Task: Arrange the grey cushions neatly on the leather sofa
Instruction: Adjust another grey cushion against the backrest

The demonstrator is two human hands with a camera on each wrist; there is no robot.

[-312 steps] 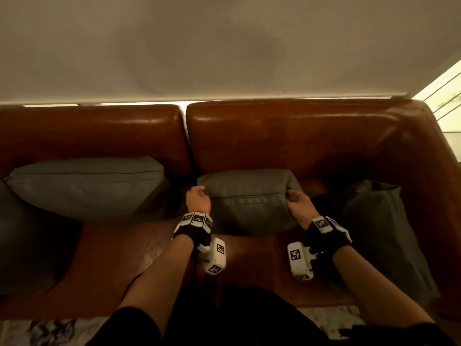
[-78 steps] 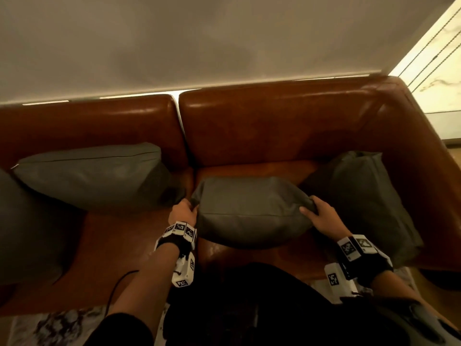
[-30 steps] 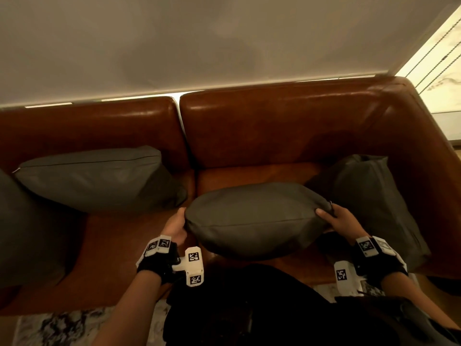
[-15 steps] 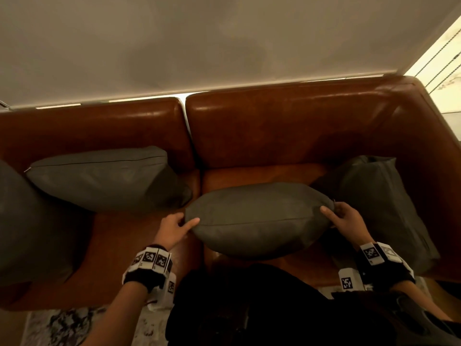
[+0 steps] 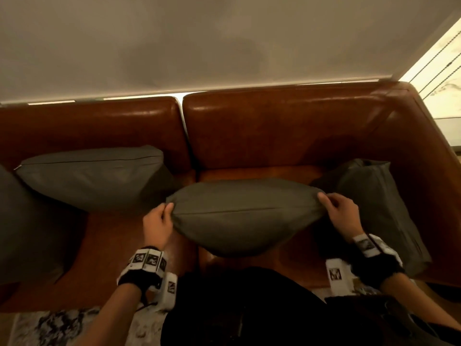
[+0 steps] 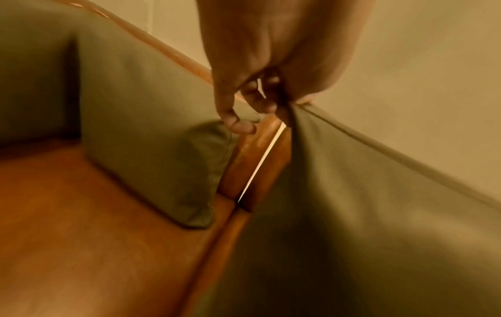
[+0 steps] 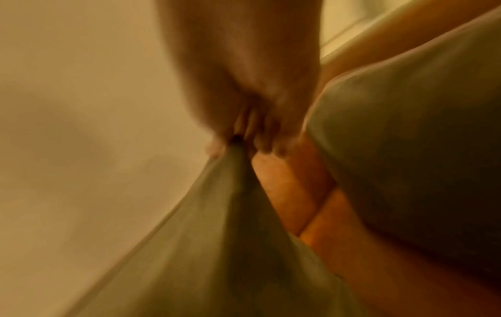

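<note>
Now our left hand (image 5: 157,224) has regripped, so both it and our right hand (image 5: 343,213) pinch the middle cushion (image 5: 245,216) by its corners at frame centre, lifted above the leather sofa (image 5: 287,136), ready for placing.

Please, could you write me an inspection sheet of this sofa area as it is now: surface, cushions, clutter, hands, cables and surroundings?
Surface: brown leather sofa, two seat sections, armrest at right.
Job's things: middle cushion held up by its two upper corners; left cushion leaning on the backrest; right cushion against the armrest; another grey cushion at far left, partly out of view.
Clutter: nothing seen.
Hands: left hand pinches the middle cushion's left corner; right hand pinches its right corner.
Cables: thin dark cord below the left wrist.
Surroundings: pale blind behind; patterned rug on the floor.
</note>
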